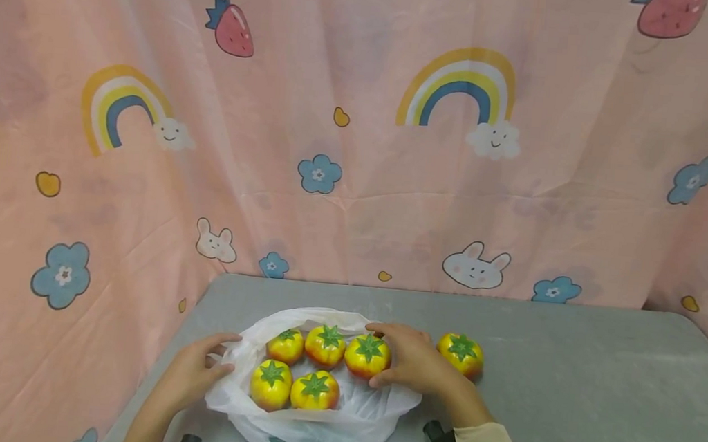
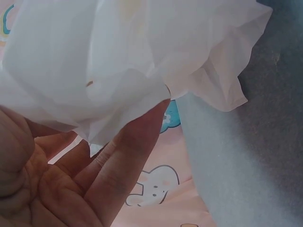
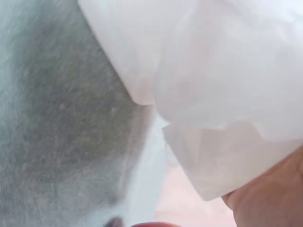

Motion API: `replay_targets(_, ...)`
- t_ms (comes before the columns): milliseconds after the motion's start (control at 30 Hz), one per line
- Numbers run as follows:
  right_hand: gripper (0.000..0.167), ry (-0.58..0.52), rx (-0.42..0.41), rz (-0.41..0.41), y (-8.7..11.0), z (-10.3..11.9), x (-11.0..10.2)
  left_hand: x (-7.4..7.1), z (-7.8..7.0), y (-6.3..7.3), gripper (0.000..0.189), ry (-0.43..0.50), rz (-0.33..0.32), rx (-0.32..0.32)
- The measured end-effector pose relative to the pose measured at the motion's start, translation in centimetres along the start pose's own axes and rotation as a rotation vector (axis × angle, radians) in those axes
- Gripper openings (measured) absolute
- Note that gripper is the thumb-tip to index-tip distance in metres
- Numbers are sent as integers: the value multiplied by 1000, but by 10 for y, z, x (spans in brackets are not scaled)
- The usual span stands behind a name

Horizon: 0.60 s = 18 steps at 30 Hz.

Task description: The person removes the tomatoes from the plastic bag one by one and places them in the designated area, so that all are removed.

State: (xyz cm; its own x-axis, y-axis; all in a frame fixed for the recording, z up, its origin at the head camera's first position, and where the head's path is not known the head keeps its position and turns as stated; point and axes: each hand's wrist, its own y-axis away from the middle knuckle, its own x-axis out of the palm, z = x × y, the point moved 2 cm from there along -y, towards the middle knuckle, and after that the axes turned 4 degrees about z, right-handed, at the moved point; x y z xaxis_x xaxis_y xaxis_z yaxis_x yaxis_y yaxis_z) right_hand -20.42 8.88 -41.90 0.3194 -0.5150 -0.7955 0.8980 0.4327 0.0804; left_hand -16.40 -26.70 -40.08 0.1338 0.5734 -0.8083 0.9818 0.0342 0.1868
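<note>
A white plastic bag lies wide-mouthed on the grey table, with several glossy yellow-red tomatoes inside, each topped by a green star-shaped calyx. On the left side, my left hand pinches the bag's rim between thumb and fingers. My right hand reaches over the right rim and holds the tomato at the back right, thumb at its near side and fingers at its far side. In the right wrist view, white plastic hides most of the right hand.
One more tomato sits on the table, outside the bag and just beyond the right wrist. A pink patterned curtain hangs behind the table and along its left side. Black wrist mounts show below the forearms.
</note>
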Motion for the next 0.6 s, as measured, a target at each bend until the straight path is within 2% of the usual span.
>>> replay_targets(233, 75, -47, -58, -52, 11, 6, -5, -1, 1, 0, 50, 0, 4, -5)
replay_targets(600, 78, -147, -70, -87, 28, 11, -12, -1, 1, -1, 47, -6, 5, 23)
